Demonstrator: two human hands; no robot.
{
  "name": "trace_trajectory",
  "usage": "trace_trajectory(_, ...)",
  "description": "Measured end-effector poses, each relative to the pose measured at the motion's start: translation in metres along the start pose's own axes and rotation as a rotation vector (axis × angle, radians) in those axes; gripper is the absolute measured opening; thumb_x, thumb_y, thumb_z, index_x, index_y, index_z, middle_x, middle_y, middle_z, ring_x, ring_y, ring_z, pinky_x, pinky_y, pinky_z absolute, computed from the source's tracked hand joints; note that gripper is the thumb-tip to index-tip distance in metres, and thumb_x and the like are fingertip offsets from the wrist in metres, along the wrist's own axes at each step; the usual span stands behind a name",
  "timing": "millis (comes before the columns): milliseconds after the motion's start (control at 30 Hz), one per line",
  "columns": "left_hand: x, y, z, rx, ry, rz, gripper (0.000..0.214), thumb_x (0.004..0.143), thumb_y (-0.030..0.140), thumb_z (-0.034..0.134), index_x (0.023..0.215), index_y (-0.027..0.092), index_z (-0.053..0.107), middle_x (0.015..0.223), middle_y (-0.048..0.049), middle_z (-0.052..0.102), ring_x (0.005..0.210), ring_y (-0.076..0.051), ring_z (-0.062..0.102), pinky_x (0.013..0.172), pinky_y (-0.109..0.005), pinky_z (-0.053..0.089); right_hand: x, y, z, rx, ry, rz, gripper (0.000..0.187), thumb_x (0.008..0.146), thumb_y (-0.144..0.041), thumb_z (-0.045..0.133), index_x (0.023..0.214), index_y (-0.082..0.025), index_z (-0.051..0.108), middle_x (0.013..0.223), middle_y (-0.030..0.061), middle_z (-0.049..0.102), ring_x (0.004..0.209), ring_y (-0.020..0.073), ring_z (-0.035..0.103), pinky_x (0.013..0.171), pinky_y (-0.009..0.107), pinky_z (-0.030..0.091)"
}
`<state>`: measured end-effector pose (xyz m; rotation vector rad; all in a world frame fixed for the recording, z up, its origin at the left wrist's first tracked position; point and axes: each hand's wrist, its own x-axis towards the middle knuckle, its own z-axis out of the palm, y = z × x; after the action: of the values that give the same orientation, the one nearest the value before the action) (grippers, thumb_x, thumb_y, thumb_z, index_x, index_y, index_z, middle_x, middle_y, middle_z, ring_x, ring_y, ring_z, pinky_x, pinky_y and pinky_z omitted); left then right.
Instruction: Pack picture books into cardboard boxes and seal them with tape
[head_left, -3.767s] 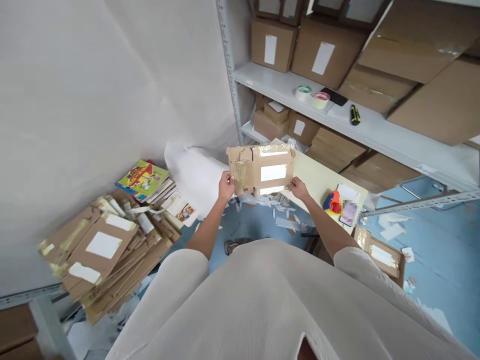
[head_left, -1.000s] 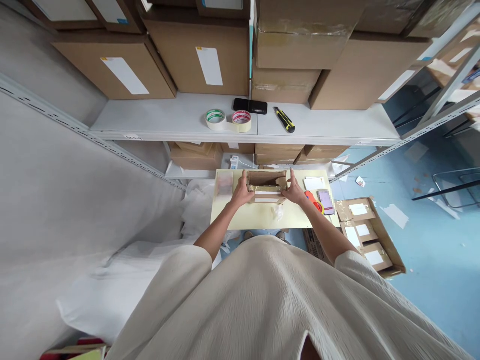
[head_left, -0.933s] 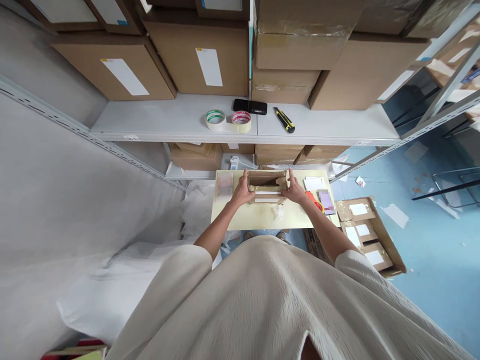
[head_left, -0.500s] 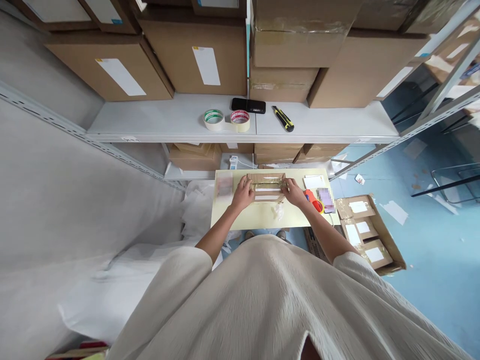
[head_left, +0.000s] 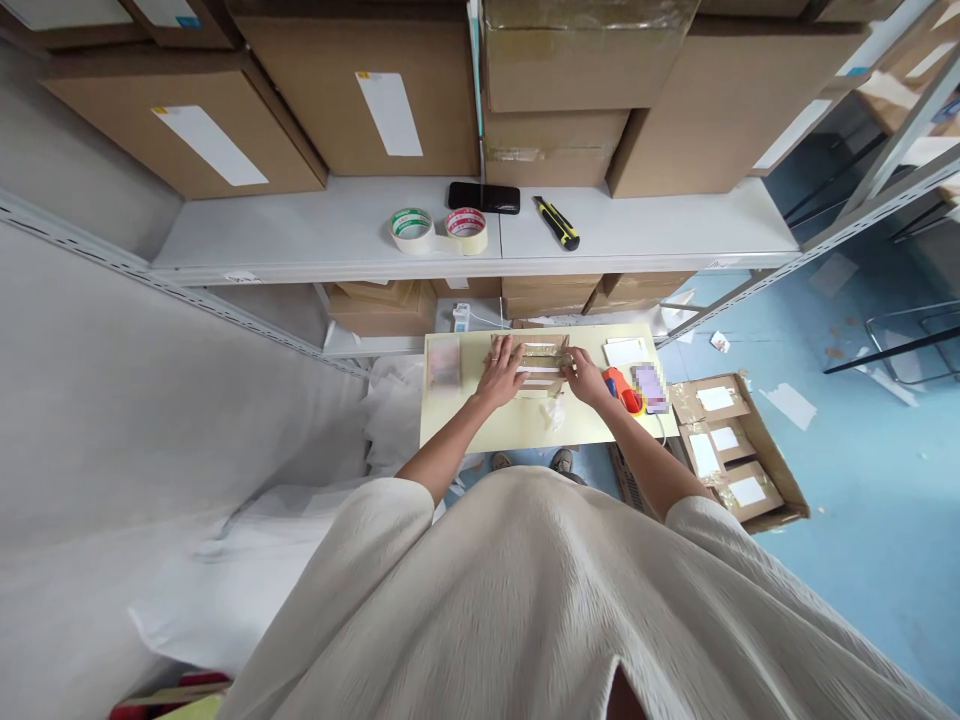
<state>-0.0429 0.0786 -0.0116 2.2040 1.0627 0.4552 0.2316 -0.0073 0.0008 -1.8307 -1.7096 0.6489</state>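
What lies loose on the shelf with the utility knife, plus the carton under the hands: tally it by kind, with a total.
Tape rolls: 2
Black phone-like item: 1
Utility knife: 1
Carton: 1
Total: 5

The person wears a loose, off-white top [head_left: 525, 590] of finely crinkled fabric, softly creased down the front, with short, wide sleeves [head_left: 397, 510] and a narrow V-shaped notch [head_left: 616, 664] at the neckline. Below show greyish-brown shoes [head_left: 561, 460]. The left hand [head_left: 499, 374] perhaps bears a thin, pale ring [head_left: 494, 358].
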Motion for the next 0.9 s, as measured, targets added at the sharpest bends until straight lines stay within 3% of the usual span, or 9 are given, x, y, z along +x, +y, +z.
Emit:
trace_trajectory(300,0.006,0.007,0.006,0.027,0.002,-0.002,0.075,0.111,0.047,0.056,0.179,0.021,0.042,0.193,-0.0167,0.019,0.181,-0.040,0.001,0.142,-0.069,0.012,0.009,0.016,0.011,0.002,0.029,0.053,0.066,0.102,-0.029,0.050,0.167,-0.023,0.057,0.163,0.0194,0.058,0.141,0.0401,0.065,0.117,0.060,0.060)
trace_trajectory(500,0.001,0.010,0.015,0.037,0.021,-0.030,0.076,0.111,0.050,0.054,0.179,0.020,0.041,0.193,-0.0188,0.017,0.181,-0.042,0.000,0.141,-0.072,0.013,0.007,0.020,0.012,0.004,0.012,0.061,0.070,0.100,-0.028,0.052,0.169,-0.025,0.058,0.162,0.0181,0.059,0.135,0.0407,0.067,0.115,0.062,0.062)
trace_trajectory(767,-0.034,0.002,0.043,-0.025,-0.015,-0.088,0.076,0.110,0.053,0.054,0.178,0.021,0.043,0.193,-0.0202,0.019,0.181,-0.044,0.005,0.141,-0.072,0.016,-0.022,0.030,0.024,-0.031,-0.073,0.063,0.070,0.099,-0.026,0.052,0.169,-0.023,0.059,0.160,0.0188,0.059,0.137,0.0397,0.068,0.121,0.061,0.059)
trace_trajectory(900,-0.043,-0.001,0.048,-0.023,-0.043,-0.080,0.075,0.110,0.052,0.055,0.178,0.021,0.045,0.192,-0.0195,0.022,0.181,-0.041,0.005,0.141,-0.071,0.013,-0.030,0.030,0.034,0.044,-0.039,0.058,0.071,0.098,-0.029,0.054,0.169,-0.024,0.057,0.158,0.0180,0.062,0.142,0.0383,0.064,0.124,0.062,0.056)
